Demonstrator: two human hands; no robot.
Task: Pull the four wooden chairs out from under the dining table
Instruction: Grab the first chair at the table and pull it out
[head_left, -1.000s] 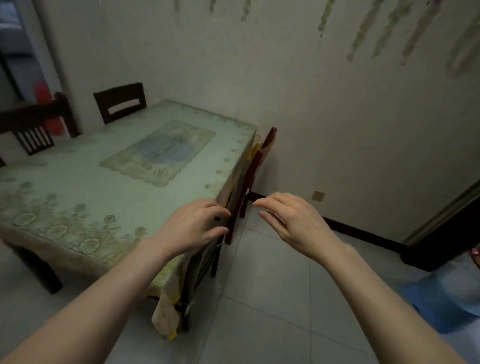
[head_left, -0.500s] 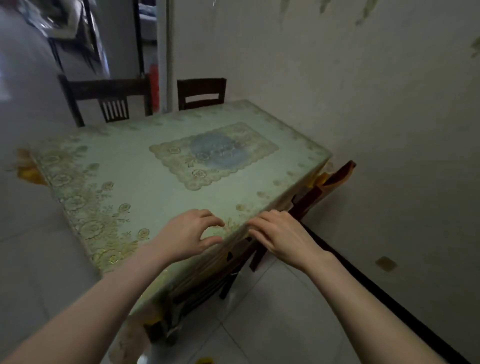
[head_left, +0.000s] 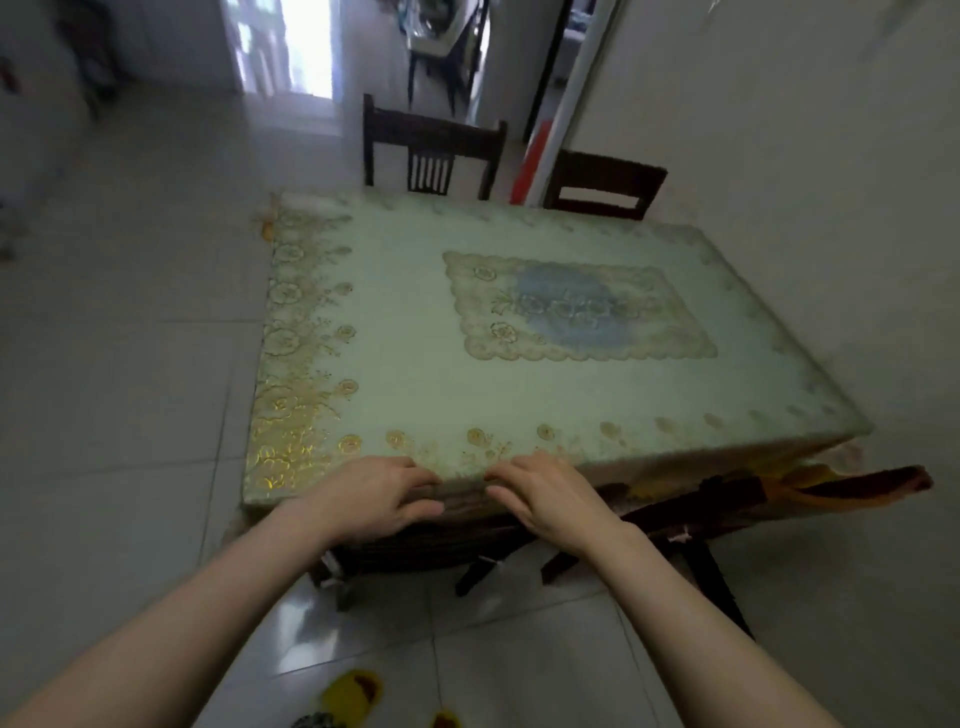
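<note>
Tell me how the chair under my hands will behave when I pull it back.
Probably stiff and fairly heavy: the near chair looks like dark solid wood. It likely scrapes or slides on the glossy tile floor. The tablecloth hem drapes over it, so may drag along.

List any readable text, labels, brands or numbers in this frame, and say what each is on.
No text can be read in this frame.
The tablecloth carries only floral print and a blue centre panel, no lettering.
The red strip by the doorway beyond the table is too blurred to show whether it carries writing.
</note>
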